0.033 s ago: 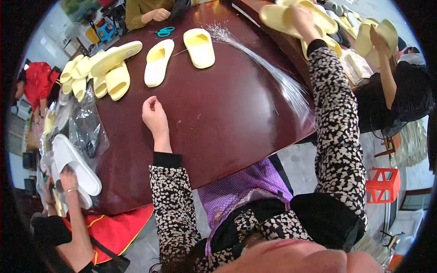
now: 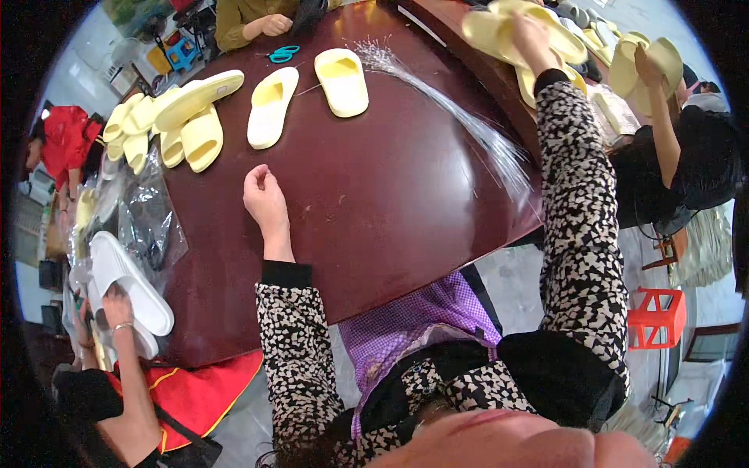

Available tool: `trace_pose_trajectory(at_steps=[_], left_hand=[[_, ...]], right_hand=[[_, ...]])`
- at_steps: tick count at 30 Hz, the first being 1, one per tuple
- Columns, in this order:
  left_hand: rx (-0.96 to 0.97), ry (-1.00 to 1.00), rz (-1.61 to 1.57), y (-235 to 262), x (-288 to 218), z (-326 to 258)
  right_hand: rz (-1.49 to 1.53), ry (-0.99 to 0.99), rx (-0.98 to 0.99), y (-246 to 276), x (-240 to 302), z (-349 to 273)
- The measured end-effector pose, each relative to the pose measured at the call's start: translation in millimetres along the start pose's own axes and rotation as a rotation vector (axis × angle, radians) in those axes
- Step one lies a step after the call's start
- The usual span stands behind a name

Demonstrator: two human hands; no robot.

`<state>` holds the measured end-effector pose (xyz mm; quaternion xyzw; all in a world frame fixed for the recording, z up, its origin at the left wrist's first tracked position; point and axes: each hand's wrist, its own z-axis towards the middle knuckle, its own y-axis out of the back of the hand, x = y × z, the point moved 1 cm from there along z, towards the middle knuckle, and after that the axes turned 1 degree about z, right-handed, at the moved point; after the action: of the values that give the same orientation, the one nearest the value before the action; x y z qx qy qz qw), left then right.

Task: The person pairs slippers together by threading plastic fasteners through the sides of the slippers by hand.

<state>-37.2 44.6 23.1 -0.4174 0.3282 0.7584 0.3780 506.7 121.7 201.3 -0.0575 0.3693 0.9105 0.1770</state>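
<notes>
My left hand (image 2: pixel 266 200) rests over the dark red table (image 2: pixel 367 210) with its fingers pressed together; whatever they may hold is too small to make out. Beyond it lie a yellow slipper (image 2: pixel 272 109), tilted slightly, and its likely mate, another yellow slipper (image 2: pixel 342 83). At the far right my right arm is stretched out, and my right hand (image 2: pixel 535 43) is closed on a pale yellow slipper (image 2: pixel 485 37), with more yellow slippers against it. The fingers' exact grip is partly hidden. A fan of thin silvery ties (image 2: pixel 460 113) spreads between my hands.
Stacked yellow slippers (image 2: pixel 204 139) stand at the far left, near clear plastic bags (image 2: pixel 152 210). Teal scissors (image 2: pixel 283 54) lie at the far edge. Co-workers sit around; one person's hand (image 2: pixel 118 308) is in a white slipper (image 2: pixel 144 292). A red stool (image 2: pixel 657 318) stands right.
My right hand and the yellow slippers it holds have shifted a little to the right. My left hand has stayed in place.
</notes>
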Motion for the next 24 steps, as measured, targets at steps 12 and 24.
trace_pose_trajectory(at_steps=[12,24], left_hand=[[0.042,0.072,-0.022,6.1,-1.3,-1.2],[0.038,0.031,-0.060,2.6,1.1,0.4]], right_hand=[[-0.148,-0.052,0.186,19.2,-56.3,-44.6],[-0.185,0.056,0.007,45.3,14.3,-38.7]])
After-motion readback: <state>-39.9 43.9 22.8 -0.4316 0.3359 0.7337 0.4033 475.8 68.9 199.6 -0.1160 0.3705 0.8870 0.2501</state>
